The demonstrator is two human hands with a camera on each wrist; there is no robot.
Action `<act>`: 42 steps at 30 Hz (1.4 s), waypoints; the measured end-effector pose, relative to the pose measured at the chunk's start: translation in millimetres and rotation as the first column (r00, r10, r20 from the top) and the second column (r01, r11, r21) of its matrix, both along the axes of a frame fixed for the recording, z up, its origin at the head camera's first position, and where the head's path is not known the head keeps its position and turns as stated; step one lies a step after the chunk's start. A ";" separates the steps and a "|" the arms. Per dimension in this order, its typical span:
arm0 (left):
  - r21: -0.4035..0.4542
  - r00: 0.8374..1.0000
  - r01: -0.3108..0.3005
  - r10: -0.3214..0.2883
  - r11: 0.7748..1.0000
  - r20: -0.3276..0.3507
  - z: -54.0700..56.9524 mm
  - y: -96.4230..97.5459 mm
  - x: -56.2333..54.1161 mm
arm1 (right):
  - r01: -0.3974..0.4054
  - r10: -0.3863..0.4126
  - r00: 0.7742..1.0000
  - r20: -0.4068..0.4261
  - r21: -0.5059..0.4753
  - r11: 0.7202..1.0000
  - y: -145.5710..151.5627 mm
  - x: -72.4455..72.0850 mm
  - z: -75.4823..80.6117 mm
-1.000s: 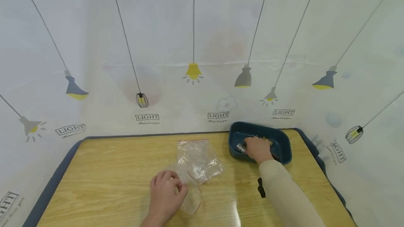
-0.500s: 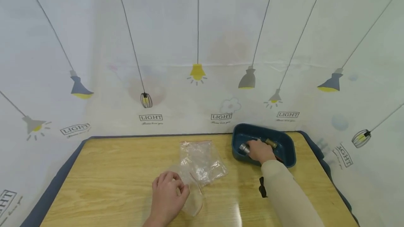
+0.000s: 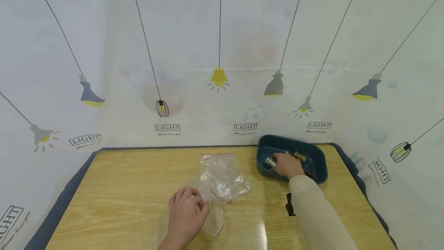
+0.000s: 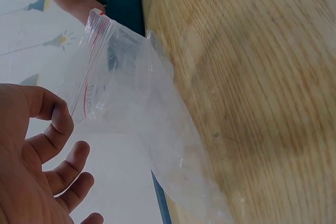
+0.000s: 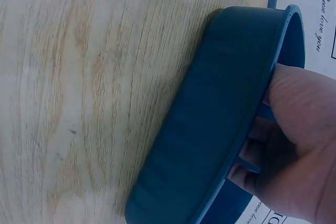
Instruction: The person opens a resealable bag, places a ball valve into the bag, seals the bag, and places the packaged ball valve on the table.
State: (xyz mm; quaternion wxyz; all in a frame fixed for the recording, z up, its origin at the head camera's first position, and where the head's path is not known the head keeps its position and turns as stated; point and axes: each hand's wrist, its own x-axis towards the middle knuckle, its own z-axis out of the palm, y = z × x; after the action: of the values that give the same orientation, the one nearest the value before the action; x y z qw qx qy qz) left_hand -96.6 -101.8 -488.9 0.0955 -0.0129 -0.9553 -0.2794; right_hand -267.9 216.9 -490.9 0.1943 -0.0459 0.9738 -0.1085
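Note:
My left hand pinches the edge of a clear zip bag between thumb and forefinger, its other fingers loosely bent. Red lines run along the bag's mouth in the left wrist view, and its body hangs down to the wooden table. Inside a dark blue plastic bin, my right hand is low with fingers bent downward. A silver metal cylinder shows at its fingertips, and a brass-coloured fitting lies just beyond. The bin wall hides the fingertips in the right wrist view; I cannot tell whether they grip anything.
A second clear zip bag lies flat on the wooden table, between the held bag and the bin. A white wall sheet printed with lamps rises along the table's back and sides.
My right hand has shifted slightly within the bin, leaving more of the brass-coloured fitting visible. The left hand keeps its pinch on the bag. The head view has shifted a little.

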 end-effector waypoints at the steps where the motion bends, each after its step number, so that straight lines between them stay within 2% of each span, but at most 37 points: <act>1: 0.003 1.000 0.001 -0.001 1.000 0.000 0.4 0.3 0.0 | -0.009 0.009 1.000 -0.005 0.005 1.000 0.6 0.0 -0.4; 6: 0.012 1.000 0.007 -0.007 1.000 -0.002 1.0 0.8 0.4 | -0.057 0.059 0.997 -0.039 0.058 0.997 2.9 -0.3 -1.8; 12: 0.002 1.000 0.008 -0.008 1.000 -0.011 -1.0 -2.0 0.5 | -0.102 0.118 0.985 -0.125 0.128 0.986 1.6 0.5 1.3; 17: 0.003 1.000 0.006 -0.006 1.000 -0.010 -1.5 -3.3 0.6 | -0.122 0.142 0.974 -0.178 0.121 0.985 1.6 3.7 3.2; 20: 0.003 1.000 0.007 -0.007 1.000 -0.013 -1.2 -2.5 0.7 | -0.137 0.163 0.955 -0.246 0.120 0.983 1.4 8.0 3.7; 25: 0.005 1.000 0.012 -0.012 1.000 -0.028 -1.7 -0.6 1.2 | -0.174 0.230 0.887 -0.400 0.172 0.970 1.3 17.8 0.6; 29: 0.003 0.999 0.015 -0.015 1.000 -0.036 -2.8 0.1 1.2 | -0.185 0.253 0.832 -0.494 0.183 0.966 0.4 25.2 -2.3; 31: 0.002 0.999 0.015 -0.015 1.000 -0.034 -3.2 0.3 1.1 | -0.190 0.266 0.795 -0.544 0.194 0.962 0.0 28.6 -3.1; 36: -0.002 1.000 0.015 -0.015 1.000 -0.016 -3.3 0.0 0.4 | -0.194 0.317 0.715 -0.623 0.258 0.946 0.5 36.2 -6.8; 42: -0.014 1.000 0.015 -0.015 1.000 0.000 -2.5 -0.2 -0.1 | -0.201 0.338 0.650 -0.681 0.275 0.940 1.8 42.6 -13.2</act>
State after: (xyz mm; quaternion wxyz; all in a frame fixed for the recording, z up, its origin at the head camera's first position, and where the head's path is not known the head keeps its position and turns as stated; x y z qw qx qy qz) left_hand -96.7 -101.9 -491.4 0.0931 -0.0207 -0.9572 -0.2733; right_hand -225.4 218.7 -504.0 -0.1848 -0.2121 0.9590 0.0342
